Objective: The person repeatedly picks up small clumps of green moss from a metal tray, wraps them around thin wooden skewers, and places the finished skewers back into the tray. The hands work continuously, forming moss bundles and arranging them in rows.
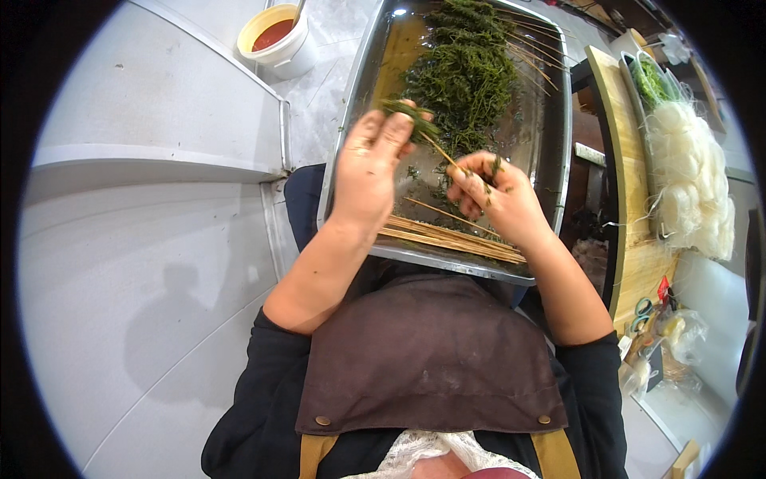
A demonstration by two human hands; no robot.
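A metal tray (550,152) rests across my lap with a heap of dark green seaweed (467,76) at its far end. My left hand (369,168) pinches a small bunch of greens (411,118) threaded on a thin bamboo skewer (440,152). The lower part of that skewer is gripped in my right hand (495,195), with a bit of green between the fingers. A bundle of bare bamboo skewers (455,237) lies along the tray's near edge, under both wrists. More skewers (531,56) lie beside the heap at the far right.
A white bucket of red sauce (275,36) stands on the floor at the far left of the tray. To the right is a wooden board (630,160) with a bag of white noodles (690,180) and greens (653,80). Scissors (641,313) lie lower right. I wear a brown apron (431,359).
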